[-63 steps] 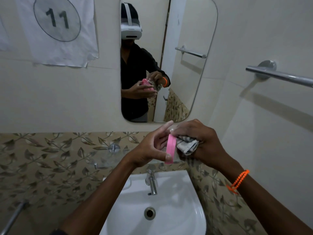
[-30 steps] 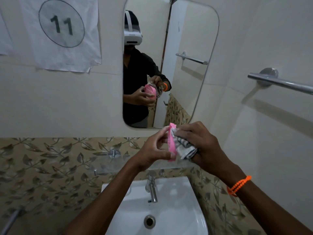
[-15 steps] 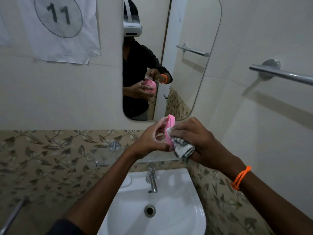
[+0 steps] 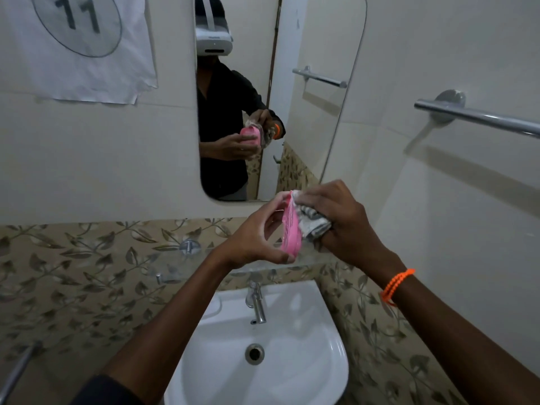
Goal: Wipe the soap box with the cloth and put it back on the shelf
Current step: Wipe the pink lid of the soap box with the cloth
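Note:
A pink soap box (image 4: 290,229) is held on edge in front of me, above the basin. My left hand (image 4: 254,238) grips it from the left, thumb at its lower end. My right hand (image 4: 342,226) presses a bunched grey-and-white striped cloth (image 4: 312,223) against the box's right face. A clear glass shelf (image 4: 175,266) on metal brackets runs along the wall just below and behind my hands; it is hard to make out.
A white basin (image 4: 321,361) with a chrome tap (image 4: 257,305) sits below. The mirror (image 4: 280,97) reflects me and the box. A chrome towel rail (image 4: 479,118) juts from the right wall. A paper sheet marked 11 (image 4: 79,45) hangs at the upper left.
The cloth has rubbed up and down the box's right side, and the box has tilted a little in my left hand. The view has shifted slightly.

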